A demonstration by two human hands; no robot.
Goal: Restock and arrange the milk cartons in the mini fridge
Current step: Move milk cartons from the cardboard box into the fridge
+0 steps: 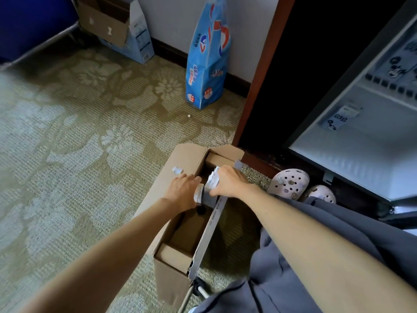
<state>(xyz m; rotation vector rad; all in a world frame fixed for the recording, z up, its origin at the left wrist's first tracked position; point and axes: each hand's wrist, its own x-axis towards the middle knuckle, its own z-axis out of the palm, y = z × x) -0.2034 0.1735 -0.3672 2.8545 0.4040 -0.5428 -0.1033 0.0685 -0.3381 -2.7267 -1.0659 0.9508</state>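
Note:
An open cardboard box (171, 263) lies on the carpet in front of me. Both my hands reach into its far half. My left hand (184, 190) grips a white milk carton (199, 193) at the box's left wall. My right hand (228, 182) curls round another milk carton (213, 180) just right of it. The open mini fridge (352, 141) stands at the right with its white inside lit. One milk carton (338, 118) lies flat on its floor, and printed cartons (404, 62) show on the shelf above.
A tall blue and white bag (208, 55) leans against the wall beyond the box. An empty torn cardboard box (106, 21) sits in the far left corner. My two pale clogs (291, 181) stand beside the fridge. A brown wooden frame (259, 71) edges the dark recess.

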